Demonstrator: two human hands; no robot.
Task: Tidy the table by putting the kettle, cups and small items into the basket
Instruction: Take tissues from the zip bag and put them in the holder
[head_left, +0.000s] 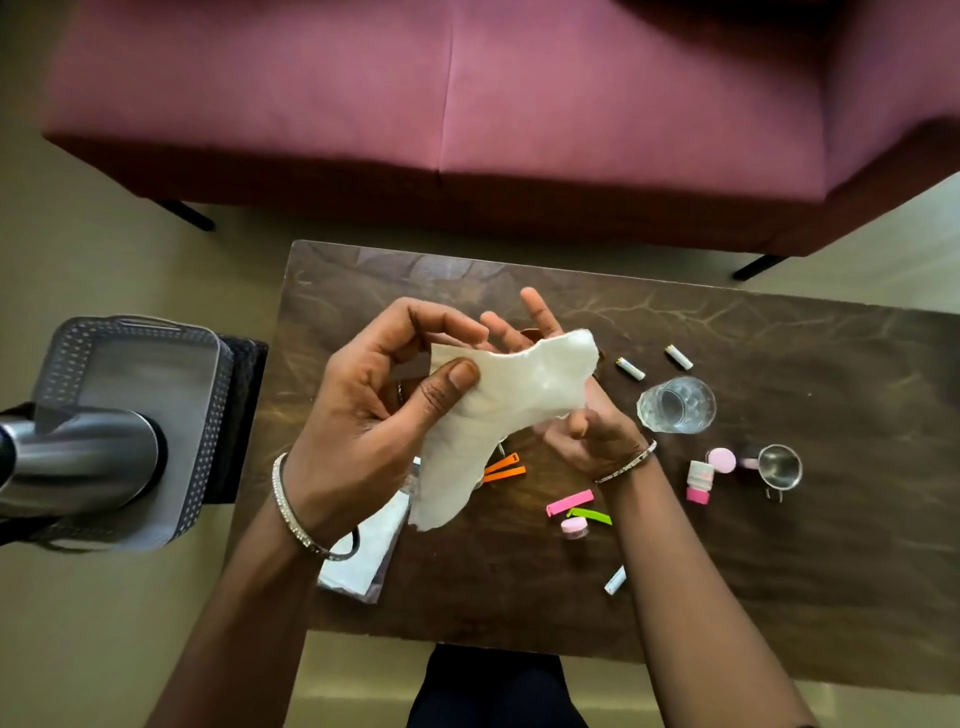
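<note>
Person, two bare forearms, no sleeves in view.
- Left hand (374, 415): wrist carries silver bangle (296, 512), outer face set with row of small pale stones; thin ring (399, 391) partly visible on one of the fingers.
- Right hand (582, 426): wrist carries slimmer bangle (626, 462), metallic, finely studded.
- Lower body: dark garment (493, 691), plain, at bottom edge; detail too dim to read.

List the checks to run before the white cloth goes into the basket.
1. Left hand pinches white cloth: ok.
2. Right hand holds the white cloth: cannot tell, the cloth covers it.
3. Kettle in basket: ok.
4. Free room in basket: ok.
5. Glass and steel cup packed: not ok, both on table.
6. Batteries packed: not ok, on table.
</note>
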